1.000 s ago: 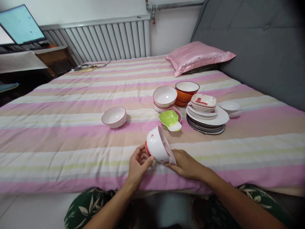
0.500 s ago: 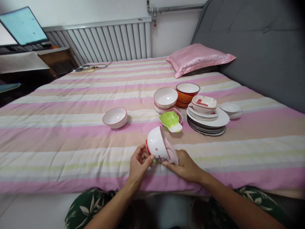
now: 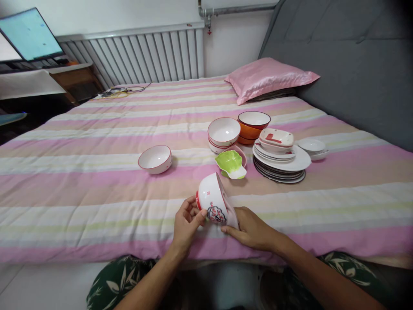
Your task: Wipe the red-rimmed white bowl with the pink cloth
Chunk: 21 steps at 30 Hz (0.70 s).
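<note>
A white bowl [image 3: 210, 194] with a red foot and a painted blossom pattern is tilted on its side above the front of the bed, its mouth facing right. My left hand [image 3: 188, 224] is closed on its foot and lower wall. In my right hand [image 3: 253, 228] is a pale pink cloth [image 3: 232, 215], pressed into the mouth and over the rim; the fingertips inside are hidden. Just beyond stands a green leaf-shaped dish [image 3: 229, 162] on a pink dish. A lone white bowl [image 3: 155, 159] with a red rim sits to the left.
Stacked red-rimmed bowls [image 3: 224, 131] and orange bowls [image 3: 254, 125] stand farther back. To their right are a pile of plates [image 3: 303, 160] topped by rectangular dishes [image 3: 276, 137], and small white dishes [image 3: 311, 146]. A pink pillow [image 3: 271, 79] lies against the grey headboard [image 3: 348, 64]; cables [image 3: 121, 91] lie far left.
The bowl has turned in my hands, bringing more of the blossom pattern into view. My right hand and the cloth have shifted slightly down. The other dishes have stayed put.
</note>
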Motion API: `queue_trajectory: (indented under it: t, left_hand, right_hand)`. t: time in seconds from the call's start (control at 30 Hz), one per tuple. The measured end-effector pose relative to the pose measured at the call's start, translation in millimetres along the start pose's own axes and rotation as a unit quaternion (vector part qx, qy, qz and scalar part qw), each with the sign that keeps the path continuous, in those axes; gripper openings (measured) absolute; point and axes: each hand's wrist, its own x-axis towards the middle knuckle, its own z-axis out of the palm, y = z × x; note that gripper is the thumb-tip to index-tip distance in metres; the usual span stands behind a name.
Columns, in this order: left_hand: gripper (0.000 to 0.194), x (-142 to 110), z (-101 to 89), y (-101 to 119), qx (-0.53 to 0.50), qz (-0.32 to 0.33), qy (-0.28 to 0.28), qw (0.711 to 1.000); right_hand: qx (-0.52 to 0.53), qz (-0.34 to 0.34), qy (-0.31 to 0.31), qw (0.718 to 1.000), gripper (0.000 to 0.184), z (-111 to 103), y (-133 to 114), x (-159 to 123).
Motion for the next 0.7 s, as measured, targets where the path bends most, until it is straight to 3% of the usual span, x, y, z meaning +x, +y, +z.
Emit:
queue_trajectory:
  t: [0.13,0.3,0.43,0.57,0.7]
  left_hand:
    - [0.048,0,0.7,0,0.010,0.004,0.013,1.000]
    - [0.052,-4,2.2,-2,0.095,0.052,0.029,0.994]
    - [0.056,-9,2.8,-3,0.080,0.024,0.046,0.995]
    - [0.048,-10,4.4,2,0.028,-0.034,0.090,0.995]
    - [0.043,-11,5.6,7,-0.032,-0.081,0.082,0.993]
  right_hand:
    - [-0.138,-0.083,0.036,0.986,0.021,4,15,3]
    - [-0.188,-0.166,0.099,0.963,0.024,22,26,5]
    - [-0.230,-0.212,0.137,0.940,0.030,38,20,8]
    - [-0.291,-0.200,0.131,0.926,0.033,47,7,10]
    - [-0.255,-0.151,0.102,0.950,0.045,47,-9,5]
